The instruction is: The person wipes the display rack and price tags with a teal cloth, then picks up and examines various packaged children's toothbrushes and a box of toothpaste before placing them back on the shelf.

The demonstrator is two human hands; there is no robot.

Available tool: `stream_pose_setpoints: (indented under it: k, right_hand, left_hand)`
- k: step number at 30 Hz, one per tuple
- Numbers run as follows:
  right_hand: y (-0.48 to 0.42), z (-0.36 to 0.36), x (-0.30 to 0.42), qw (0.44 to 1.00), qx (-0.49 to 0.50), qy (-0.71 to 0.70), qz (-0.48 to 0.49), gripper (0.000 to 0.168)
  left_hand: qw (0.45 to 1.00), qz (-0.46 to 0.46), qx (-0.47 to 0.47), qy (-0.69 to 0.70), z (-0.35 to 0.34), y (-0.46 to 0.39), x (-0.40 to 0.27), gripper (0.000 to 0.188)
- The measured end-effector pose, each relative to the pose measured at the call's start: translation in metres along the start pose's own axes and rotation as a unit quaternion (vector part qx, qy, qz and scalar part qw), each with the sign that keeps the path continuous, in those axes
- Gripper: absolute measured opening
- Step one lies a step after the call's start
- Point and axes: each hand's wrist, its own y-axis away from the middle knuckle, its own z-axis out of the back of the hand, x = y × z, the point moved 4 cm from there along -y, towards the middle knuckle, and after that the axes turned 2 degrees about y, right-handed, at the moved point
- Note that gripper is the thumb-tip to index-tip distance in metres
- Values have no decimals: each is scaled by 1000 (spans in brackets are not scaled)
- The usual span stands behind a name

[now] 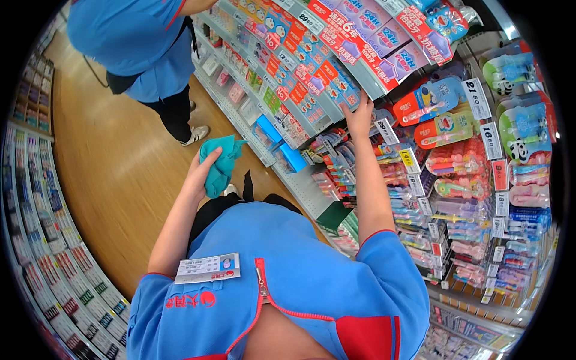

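My left hand [202, 172] holds a crumpled teal cloth [221, 164] above the floor, the thumb lying over it. At the shelf on the right, my right hand [359, 118] reaches up to the near end of a row of blue and orange toothpaste boxes [338, 85]. Its thumb and fingers are spread at the end box, some fingertips hidden by the shelf's edge. Whether it grips the box is unclear. Just below this hand hang packaged children's toothbrushes [344, 150]. Purple boxes [388, 39] stand on the shelf above, behind a red printed strip.
A co-worker in a blue shirt [130, 40] stands at the upper left beside the same shelving. Price tags [476, 98] jut out from the toothbrush hooks at right. Another stocked shelf [49, 234] curves along the left. Wooden flooring [108, 180] runs between, and a blue box [288, 155] rests low.
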Motion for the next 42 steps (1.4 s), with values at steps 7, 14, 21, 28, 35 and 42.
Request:
stream_pose_setpoints:
  k: [7, 14, 21, 28, 35, 42]
  right_hand:
    - [2, -4, -3, 999, -24, 3, -23, 69]
    - [-6, -12, -15, 980, -106, 74, -153, 47]
    - [-69, -56, -86, 981, -179, 20, -74, 30]
    - [-35, -55, 29, 975, -212, 45, 59, 29]
    - [-116, -108, -23, 988, -98, 49, 111, 36]
    - [-155, -117, -17, 984, -94, -25, 152, 39]
  left_hand:
    - [999, 35, 1, 5, 9, -26, -4, 46]
    - [1000, 20, -19, 4, 3, -40, -22, 44]
    - [999, 29, -40, -16, 2, -53, -32, 46]
    - [996, 23, -87, 4, -5, -61, -38, 47]
    - [996, 4, -93, 4, -5, -81, -44, 48]
    - [991, 7, -131, 26, -4, -77, -47, 40]
